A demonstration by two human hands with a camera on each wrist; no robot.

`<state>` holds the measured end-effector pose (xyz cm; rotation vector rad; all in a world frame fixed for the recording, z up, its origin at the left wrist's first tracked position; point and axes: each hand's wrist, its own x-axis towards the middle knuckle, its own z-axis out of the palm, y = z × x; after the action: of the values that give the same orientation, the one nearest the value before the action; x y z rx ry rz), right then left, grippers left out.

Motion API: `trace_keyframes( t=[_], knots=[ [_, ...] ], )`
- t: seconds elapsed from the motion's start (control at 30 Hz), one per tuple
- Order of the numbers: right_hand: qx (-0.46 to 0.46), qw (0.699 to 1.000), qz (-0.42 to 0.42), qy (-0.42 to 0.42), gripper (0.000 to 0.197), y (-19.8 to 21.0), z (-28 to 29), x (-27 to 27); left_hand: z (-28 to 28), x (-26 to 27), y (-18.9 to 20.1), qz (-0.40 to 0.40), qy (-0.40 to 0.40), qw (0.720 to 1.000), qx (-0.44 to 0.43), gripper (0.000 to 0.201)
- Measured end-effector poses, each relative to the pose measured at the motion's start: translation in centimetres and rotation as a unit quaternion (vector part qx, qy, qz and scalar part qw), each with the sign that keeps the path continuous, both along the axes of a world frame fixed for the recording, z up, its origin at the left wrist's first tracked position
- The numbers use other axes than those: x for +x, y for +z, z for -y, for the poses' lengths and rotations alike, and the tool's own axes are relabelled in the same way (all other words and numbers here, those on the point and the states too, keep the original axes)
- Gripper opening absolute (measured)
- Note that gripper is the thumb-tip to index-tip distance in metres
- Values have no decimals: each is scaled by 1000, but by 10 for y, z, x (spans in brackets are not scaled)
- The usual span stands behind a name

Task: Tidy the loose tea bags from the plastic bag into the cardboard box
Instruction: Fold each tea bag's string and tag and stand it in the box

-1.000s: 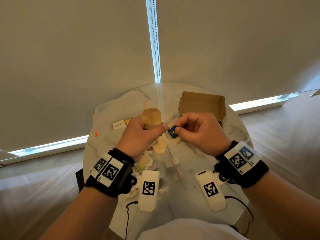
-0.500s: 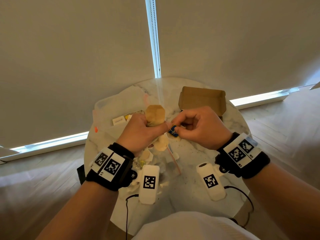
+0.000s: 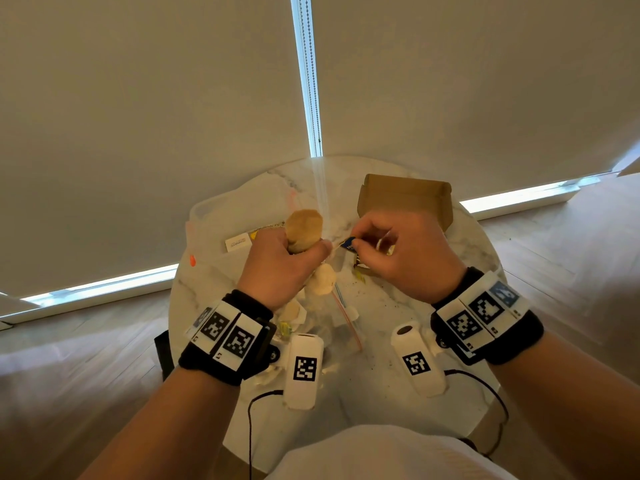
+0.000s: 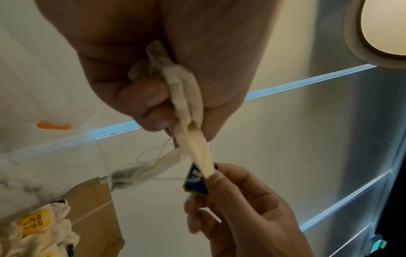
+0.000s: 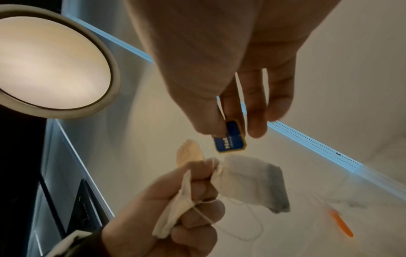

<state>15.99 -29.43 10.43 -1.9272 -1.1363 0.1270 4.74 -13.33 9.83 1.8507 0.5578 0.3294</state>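
Observation:
My left hand [image 3: 317, 250] grips a bunch of tea bags [image 4: 186, 104] over the table's middle. One tan tea bag [image 3: 304, 230] sticks out above the fist, and another hangs below it. My right hand [image 3: 360, 242] pinches the blue paper tag [image 5: 230, 139] of a tea bag [image 5: 252, 182], right beside the left thumb. A thin string [image 5: 248, 224] loops between them. The open cardboard box [image 3: 405, 199] stands behind the right hand, with tea bags and a yellow tag [image 4: 35, 224] inside. The clear plastic bag [image 3: 239, 213] with an orange slider [image 3: 192, 260] lies at the back left.
The round marble table [image 3: 381, 403] carries a second clear zip bag [image 3: 346, 317] and several loose tea bags under my hands. Tea crumbs are scattered at the right. Closed window blinds hang right behind the table. A cable trails off the near edge.
Both hands have stayed together and risen slightly. The right hand has pulled the blue tag a little away from the left thumb.

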Motion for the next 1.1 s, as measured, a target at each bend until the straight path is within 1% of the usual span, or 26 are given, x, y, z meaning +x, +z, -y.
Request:
trace_keyframes(
  t=[0.07,0.13,0.17,0.23,0.27,0.3,0.37,0.43,0.47,0.53,0.63,0.73,0.83,0.9,0.97,1.0,1.03,1.1],
  knots=[
    [28,999,19,-11,8,3,0,-3,1,2,1,4,20,1000,-2,41],
    [47,999,16,3,11,6,1,-7,1,4,2,14,39,999,-11,41],
    [42,999,12,22,12,6,1,-8,0,4,3,20,44,999,-11,41],
    [-3,998,-5,64,10,3,2,-8,-2,6,5,27,39,999,-4,39],
    [-24,997,-16,71,11,0,2,-7,-3,6,7,26,32,999,0,38],
    [-29,997,-27,61,13,-3,1,-4,-3,6,8,23,22,999,5,37],
    [-16,999,-41,14,20,-9,-1,2,-5,6,13,14,-8,1000,22,35],
    [-25,998,-60,7,28,-9,-5,8,-6,6,17,6,-53,998,41,31],
    [-30,996,-77,24,27,-9,-7,9,-7,6,18,5,-72,996,44,29],
    [-31,992,-111,57,15,-6,-9,11,-10,6,18,14,-91,995,49,29],
    [1,985,-164,48,7,-5,-8,13,-15,3,14,38,-67,995,55,28],
    [48,977,-208,2,7,-9,-5,16,-19,-3,9,61,-3,998,6,25],
    [90,959,-267,-39,7,-14,-3,19,-24,-9,6,70,41,996,-41,19],
    [106,947,-296,-65,10,-16,-2,20,-28,-11,2,75,68,992,-76,27],
    [110,936,-325,-80,12,-18,-3,21,-30,-10,-2,66,97,990,-78,39],
    [109,932,-337,-80,13,-19,-4,20,-29,-10,-2,65,102,990,-72,39],
    [108,930,-342,-79,13,-19,-5,20,-28,-9,-2,67,97,991,-66,35],
    [109,935,-331,-73,14,-20,-7,19,-26,-5,1,72,80,993,-57,16]
  ],
)
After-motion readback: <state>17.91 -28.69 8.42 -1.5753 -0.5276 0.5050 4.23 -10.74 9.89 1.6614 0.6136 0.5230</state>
